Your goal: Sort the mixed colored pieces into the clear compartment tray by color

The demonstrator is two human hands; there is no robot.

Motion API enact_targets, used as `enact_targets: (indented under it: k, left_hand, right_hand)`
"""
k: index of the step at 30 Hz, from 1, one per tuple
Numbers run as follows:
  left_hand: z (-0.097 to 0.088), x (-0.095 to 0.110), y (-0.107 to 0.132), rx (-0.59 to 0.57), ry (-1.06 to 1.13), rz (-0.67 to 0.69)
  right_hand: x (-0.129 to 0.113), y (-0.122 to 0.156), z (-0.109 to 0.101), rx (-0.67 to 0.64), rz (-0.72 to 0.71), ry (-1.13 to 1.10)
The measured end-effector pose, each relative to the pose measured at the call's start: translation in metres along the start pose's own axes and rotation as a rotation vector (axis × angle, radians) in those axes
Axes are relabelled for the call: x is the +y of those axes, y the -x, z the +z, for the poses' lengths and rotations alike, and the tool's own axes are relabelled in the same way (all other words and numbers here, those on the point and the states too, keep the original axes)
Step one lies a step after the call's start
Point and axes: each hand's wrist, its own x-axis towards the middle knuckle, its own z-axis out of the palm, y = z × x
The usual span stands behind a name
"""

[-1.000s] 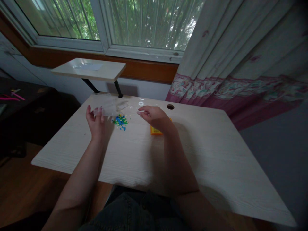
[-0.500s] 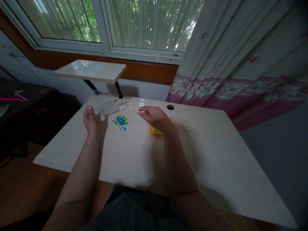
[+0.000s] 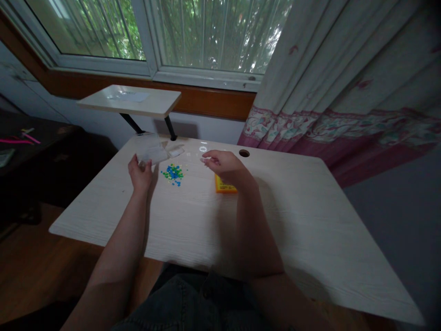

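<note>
Closed on the lower edge of a clear plastic bag with the fingers of the left hand, thumb pressed across the front. Held up off the desk, just left of the bead pile and a little beyond it. Probably pinched this way because so thin and limp a film gives no firmer purchase. Crumpled, glossy, nearly see-through against the pale wood. Cannot tell whether anything is inside.

Right of the bead pile, drawn into a fine pinch at the fingertips of the right hand, the other fingers curled under. Too small to tell whether a bead sits between them. Hovering low, wrist over an orange box, flat and rectangular, lying further right of the pile and half hidden by the forearm.

Loose and unsorted in the pile itself: tiny hard grains in blue, green and a few yellow, scattered flat rather than heaped, seemingly placed within reach of either side. Just beyond the pile, a second scrap of clear plastic lying on the wood. Further right, a round cable hole cut through the matt, grained top. Well beyond the pile, a small raised shelf on dark legs under the window. Off to the right, a pleated curtain with a pink patterned band.
</note>
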Motion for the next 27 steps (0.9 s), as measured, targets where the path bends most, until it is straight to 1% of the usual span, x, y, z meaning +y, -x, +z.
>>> enact_targets:
  k: [2,3,6,8,11,14,17,19,23,25,27]
  left_hand:
    - [0.002,-0.004,-0.001,0.076,-0.022,0.012]
    - [0.003,-0.006,-0.001,0.096,-0.037,0.026]
    - [0.004,-0.009,-0.002,0.108,-0.045,0.044]
    - [0.003,-0.006,-0.001,0.130,-0.053,0.046]
    - [-0.001,0.010,0.004,0.171,-0.056,0.106]
    - [-0.005,0.036,0.014,0.213,-0.039,0.235]
    - [-0.003,0.058,0.027,0.164,-0.038,0.346]
    - [0.001,0.067,0.034,0.117,-0.053,0.398]
    - [0.012,0.074,0.046,0.024,-0.085,0.470]
    - [0.016,0.076,0.051,-0.014,-0.093,0.495]
    - [0.018,0.079,0.054,-0.042,-0.093,0.506]
  right_hand:
    - [0.007,0.000,-0.004,0.021,0.016,-0.017]
    - [0.011,0.001,-0.007,0.028,0.030,-0.024]
    - [0.024,0.005,-0.018,0.013,0.120,-0.019]
    - [0.034,0.009,-0.024,-0.042,0.202,0.030]
    - [0.053,0.013,-0.027,-0.191,0.323,0.160]
    - [0.071,0.012,-0.022,-0.335,0.393,0.247]
    - [0.083,0.009,-0.014,-0.410,0.427,0.309]
    - [0.087,0.008,-0.009,-0.451,0.459,0.334]
    - [0.088,0.006,0.000,-0.514,0.472,0.361]
    - [0.089,0.004,0.006,-0.518,0.482,0.380]
    - [0.091,0.001,0.013,-0.495,0.498,0.400]
